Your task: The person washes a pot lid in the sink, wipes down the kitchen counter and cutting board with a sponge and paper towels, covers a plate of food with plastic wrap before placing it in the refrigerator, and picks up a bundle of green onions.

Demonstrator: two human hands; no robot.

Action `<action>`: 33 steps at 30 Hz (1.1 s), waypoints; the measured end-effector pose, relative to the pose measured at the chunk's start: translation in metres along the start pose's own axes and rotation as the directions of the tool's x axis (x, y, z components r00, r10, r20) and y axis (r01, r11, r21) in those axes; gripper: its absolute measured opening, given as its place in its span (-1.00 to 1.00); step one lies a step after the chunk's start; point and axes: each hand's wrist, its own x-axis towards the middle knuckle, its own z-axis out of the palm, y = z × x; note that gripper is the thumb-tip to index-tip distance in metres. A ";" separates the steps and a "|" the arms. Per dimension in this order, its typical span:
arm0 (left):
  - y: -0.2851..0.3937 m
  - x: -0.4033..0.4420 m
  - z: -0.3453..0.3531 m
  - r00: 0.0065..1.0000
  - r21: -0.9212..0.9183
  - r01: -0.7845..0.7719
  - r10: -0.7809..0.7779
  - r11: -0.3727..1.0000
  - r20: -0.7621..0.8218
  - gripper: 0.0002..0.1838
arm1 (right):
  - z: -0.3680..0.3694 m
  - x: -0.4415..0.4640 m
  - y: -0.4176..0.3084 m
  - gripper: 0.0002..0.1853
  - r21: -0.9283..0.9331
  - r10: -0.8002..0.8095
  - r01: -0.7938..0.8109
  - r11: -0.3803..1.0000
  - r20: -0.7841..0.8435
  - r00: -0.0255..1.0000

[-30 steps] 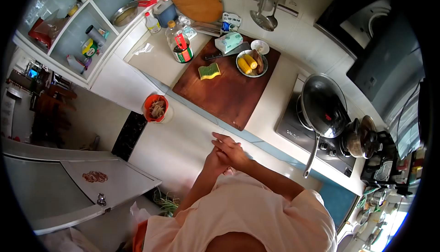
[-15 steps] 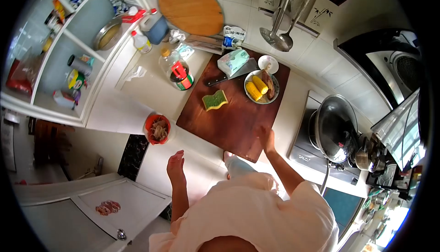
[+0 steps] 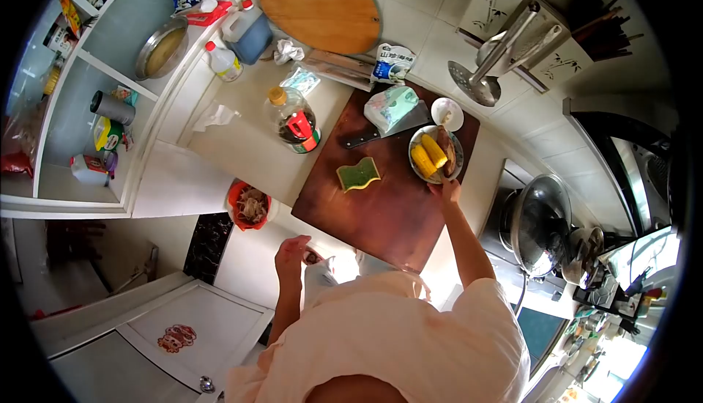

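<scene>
My right hand [image 3: 449,192] is at the near rim of a plate [image 3: 415,142], its fingers closed on the edge. Two pieces of yellow corn [image 3: 430,156] and a brownish, elongated food piece [image 3: 446,146] lie on that plate. Under it is a dark red-brown cutting board [image 3: 381,216]. My left hand [image 3: 290,256] hangs in the air off the board's near left side, fingers loosely extended and holding nothing. On the board lie a green and yellow sponge [image 3: 359,175], a knife [image 3: 363,139] and a tissue pack [image 3: 392,108] resting over its blade. A small white bowl [image 3: 448,108] stands behind the plate.
A large sauce bottle [image 3: 290,119] stands left of the board. An orange-rimmed bin [image 3: 249,204] is at the counter's front. To the right, a wok [image 3: 538,220] sits on the stove. Ladles [image 3: 487,84] hang on the wall; an open cabinet [image 3: 88,139] is at left.
My right hand has moved forward from the board's right edge to the plate and taken its rim. My left hand has shifted slightly, and the view has turned a little.
</scene>
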 end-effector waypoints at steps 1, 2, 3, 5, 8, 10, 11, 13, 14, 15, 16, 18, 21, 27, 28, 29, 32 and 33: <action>0.001 0.005 -0.004 1.000 0.002 -0.012 0.012 1.000 0.012 -0.85 | 0.004 -0.005 0.001 -0.72 0.023 -0.011 0.011 1.000 -0.015 1.000; 0.003 0.010 -0.009 0.999 0.008 -0.016 0.016 1.000 0.037 -0.86 | 0.004 -0.013 0.003 -0.73 0.010 -0.004 0.004 1.000 -0.045 0.999; 0.004 0.015 -0.014 0.998 0.016 -0.016 0.015 1.000 0.067 -0.86 | 0.002 -0.025 0.009 -0.73 0.058 -0.045 0.046 0.997 -0.024 0.999; 0.003 0.026 -0.024 0.991 -0.005 0.025 -0.024 1.000 0.128 -0.85 | -0.002 -0.051 0.017 -0.75 0.150 -0.139 0.136 0.979 0.009 0.990; -0.024 0.053 -0.049 0.973 0.002 -0.017 0.016 1.000 0.232 -0.86 | -0.019 -0.080 0.043 -0.71 -0.005 -0.091 0.091 0.996 -0.059 0.994; -0.024 0.066 -0.064 0.966 0.135 -0.056 0.019 0.989 0.259 -0.87 | -0.019 -0.102 0.052 -0.72 0.027 -0.041 0.043 0.999 -0.068 0.997; -0.029 0.075 -0.072 0.962 0.150 -0.105 0.062 0.983 0.268 -0.87 | -0.019 -0.112 0.059 -0.71 0.026 -0.037 0.039 0.999 -0.069 0.997; -0.019 0.083 -0.080 0.967 0.153 -0.074 0.033 0.985 0.254 -0.86 | -0.014 -0.134 0.066 -0.73 0.006 -0.023 0.023 1.000 -0.040 0.999; -0.019 0.087 -0.084 0.969 0.157 -0.047 0.007 0.986 0.246 -0.85 | -0.016 -0.133 0.078 -0.74 0.019 -0.025 0.025 1.000 -0.023 0.999; -0.018 0.090 -0.087 0.967 0.165 -0.076 0.033 0.983 0.251 -0.86 | -0.015 -0.134 0.086 -0.75 0.038 -0.031 0.032 0.999 -0.013 0.999; -0.017 0.092 -0.089 0.963 0.175 -0.107 0.058 0.979 0.264 -0.86 | -0.016 -0.137 0.095 -0.76 0.061 -0.038 0.038 0.997 -0.010 0.999; -0.016 0.093 -0.088 0.956 0.193 -0.122 0.063 0.974 0.288 -0.85 | -0.011 -0.141 0.108 -0.77 0.103 -0.066 0.070 0.992 -0.037 0.997; -0.033 0.098 -0.081 0.915 0.127 -0.126 0.066 0.984 0.397 -0.85 | -0.018 -0.144 0.122 -0.71 0.120 -0.128 0.128 0.985 -0.008 0.992; 0.009 0.084 -0.014 0.819 0.081 -0.239 0.157 0.968 0.552 -0.87 | -0.030 -0.179 0.095 -0.74 0.108 -0.213 0.219 0.970 -0.065 0.975; 0.027 0.071 0.006 0.813 0.109 -0.206 0.108 0.972 0.572 -0.83 | -0.033 -0.187 0.092 -0.76 0.088 -0.266 0.279 0.956 -0.135 0.955; 0.029 0.068 0.019 0.757 0.105 -0.232 0.112 0.967 0.644 -0.77 | -0.037 -0.198 0.088 -0.77 0.048 -0.319 0.336 0.941 -0.215 0.923; 0.015 0.064 0.054 0.605 0.171 -0.180 -0.028 0.969 0.796 -0.73 | -0.053 -0.234 0.096 -0.79 0.035 -0.313 0.348 0.937 -0.362 0.878; 0.009 0.063 0.067 0.469 0.059 -0.179 0.032 0.982 0.882 -0.71 | -0.054 -0.255 0.092 -0.79 0.089 -0.274 0.332 0.939 -0.390 0.879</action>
